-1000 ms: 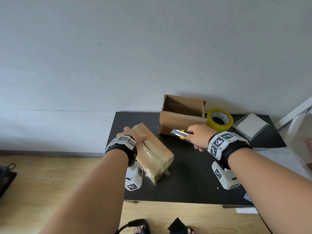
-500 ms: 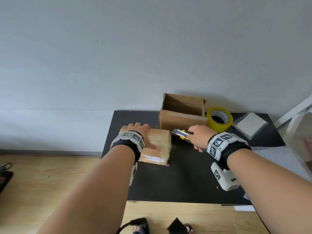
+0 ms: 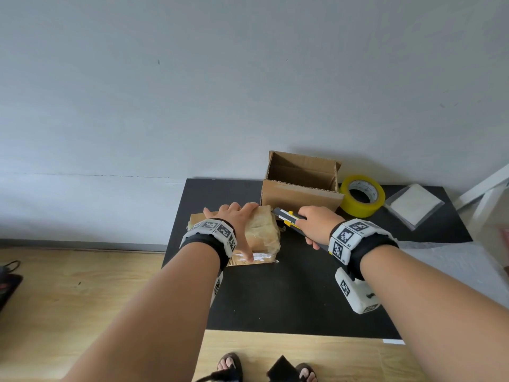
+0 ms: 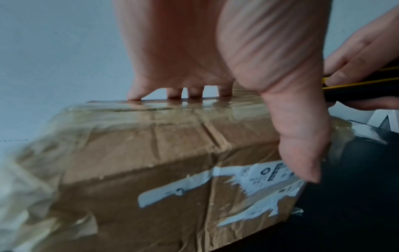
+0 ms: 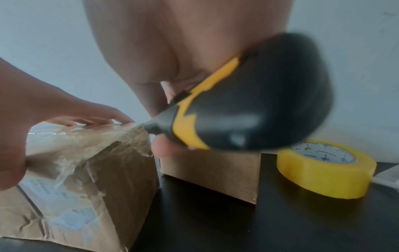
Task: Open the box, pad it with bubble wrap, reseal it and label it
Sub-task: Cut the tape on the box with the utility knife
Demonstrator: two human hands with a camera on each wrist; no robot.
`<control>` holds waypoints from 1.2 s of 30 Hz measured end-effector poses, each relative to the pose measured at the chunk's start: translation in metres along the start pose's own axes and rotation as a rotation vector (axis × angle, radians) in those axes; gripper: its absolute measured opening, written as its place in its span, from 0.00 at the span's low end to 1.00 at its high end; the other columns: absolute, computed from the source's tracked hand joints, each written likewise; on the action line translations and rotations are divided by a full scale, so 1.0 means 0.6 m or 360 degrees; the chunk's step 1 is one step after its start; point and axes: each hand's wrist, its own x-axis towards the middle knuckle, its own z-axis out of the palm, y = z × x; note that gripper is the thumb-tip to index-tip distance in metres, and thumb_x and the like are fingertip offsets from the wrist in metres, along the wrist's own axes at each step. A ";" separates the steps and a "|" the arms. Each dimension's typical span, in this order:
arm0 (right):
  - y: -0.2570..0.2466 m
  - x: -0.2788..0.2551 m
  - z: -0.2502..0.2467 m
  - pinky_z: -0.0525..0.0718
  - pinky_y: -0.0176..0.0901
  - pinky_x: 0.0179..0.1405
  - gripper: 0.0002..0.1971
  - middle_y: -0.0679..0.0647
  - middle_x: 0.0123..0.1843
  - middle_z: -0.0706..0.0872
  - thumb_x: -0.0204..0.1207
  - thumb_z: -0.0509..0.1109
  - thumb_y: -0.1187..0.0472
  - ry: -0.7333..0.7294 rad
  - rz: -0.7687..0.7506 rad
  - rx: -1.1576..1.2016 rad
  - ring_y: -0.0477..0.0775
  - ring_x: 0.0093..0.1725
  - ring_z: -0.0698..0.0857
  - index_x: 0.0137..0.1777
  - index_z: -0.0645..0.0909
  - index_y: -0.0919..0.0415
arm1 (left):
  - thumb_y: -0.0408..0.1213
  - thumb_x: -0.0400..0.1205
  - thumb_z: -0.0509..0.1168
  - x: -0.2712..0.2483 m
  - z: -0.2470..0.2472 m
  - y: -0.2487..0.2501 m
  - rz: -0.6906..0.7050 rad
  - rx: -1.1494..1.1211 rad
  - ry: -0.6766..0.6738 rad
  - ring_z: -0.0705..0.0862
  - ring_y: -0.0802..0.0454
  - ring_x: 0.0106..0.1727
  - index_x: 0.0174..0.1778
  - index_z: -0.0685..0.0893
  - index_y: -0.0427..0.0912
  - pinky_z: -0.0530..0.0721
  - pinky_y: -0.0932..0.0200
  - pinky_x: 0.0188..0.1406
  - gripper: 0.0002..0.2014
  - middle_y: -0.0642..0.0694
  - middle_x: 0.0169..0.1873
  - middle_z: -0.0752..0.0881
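- The taped box lies flat on the black table, toward its left rear part, just in front of an open cardboard box.
- Its top and sides are covered in wrinkled clear tape, and a torn white label clings to the side facing the person.
- The left hand rests on top of the taped box, four fingertips planted along the far top edge and the thumb down over the near side by the label, clasping the box across its width.
- The right hand is wrapped round a black and yellow utility knife, fingers curled about the handle.
- The knife's nose sits at the box's right rear top corner; from the right wrist it appears to touch the tape there, though the blade itself is too blurred to make out.
- A roll of yellow tape lies just right of the open box.
- Further right sits a flat white pad in a clear sleeve.
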 end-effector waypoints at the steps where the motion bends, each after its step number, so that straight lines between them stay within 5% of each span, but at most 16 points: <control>1: -0.002 0.002 0.001 0.85 0.45 0.33 0.11 0.57 0.37 0.88 0.84 0.53 0.56 0.0007 0.0008 -0.0009 0.53 0.25 0.82 0.58 0.74 0.57 | 0.60 0.54 0.81 0.000 0.000 0.000 -0.0003 -0.0004 0.0001 0.65 0.42 0.77 0.79 0.49 0.65 0.53 0.18 0.72 0.62 0.50 0.73 0.69; 8: -0.010 0.002 -0.009 0.80 0.38 0.23 0.10 0.61 0.33 0.85 0.84 0.54 0.60 -0.0125 0.0059 0.0185 0.54 0.21 0.79 0.58 0.76 0.61 | 0.59 0.54 0.81 0.002 -0.004 0.002 -0.0042 -0.0029 -0.0030 0.68 0.40 0.75 0.78 0.51 0.65 0.54 0.19 0.72 0.60 0.50 0.70 0.71; 14: 0.008 -0.011 -0.020 0.82 0.49 0.33 0.10 0.61 0.32 0.84 0.84 0.56 0.61 -0.0353 0.0018 0.0167 0.59 0.26 0.81 0.55 0.77 0.65 | 0.56 0.55 0.82 0.002 -0.013 0.009 -0.0072 0.0000 -0.0081 0.69 0.39 0.74 0.78 0.52 0.65 0.56 0.19 0.72 0.59 0.47 0.70 0.72; 18: 0.009 -0.024 -0.012 0.81 0.45 0.30 0.06 0.62 0.33 0.83 0.84 0.57 0.62 -0.0530 0.0025 0.0010 0.56 0.24 0.80 0.55 0.74 0.61 | 0.56 0.56 0.81 0.001 -0.014 0.011 -0.0101 -0.0009 -0.0062 0.69 0.39 0.74 0.78 0.52 0.64 0.58 0.21 0.72 0.58 0.47 0.69 0.73; 27: 0.020 -0.035 -0.016 0.79 0.39 0.24 0.10 0.56 0.31 0.84 0.83 0.59 0.55 -0.0378 -0.0009 -0.0056 0.52 0.24 0.80 0.54 0.80 0.56 | 0.57 0.55 0.80 -0.001 -0.007 0.009 -0.0100 -0.0043 -0.0023 0.69 0.41 0.73 0.77 0.52 0.64 0.59 0.22 0.72 0.58 0.49 0.66 0.73; 36: 0.038 -0.052 -0.025 0.83 0.45 0.31 0.12 0.57 0.29 0.86 0.81 0.63 0.50 -0.0329 0.0007 0.0050 0.55 0.24 0.83 0.44 0.81 0.58 | 0.57 0.56 0.80 -0.013 -0.006 0.015 -0.0135 -0.0040 -0.0074 0.67 0.40 0.75 0.78 0.51 0.64 0.60 0.22 0.71 0.59 0.48 0.69 0.70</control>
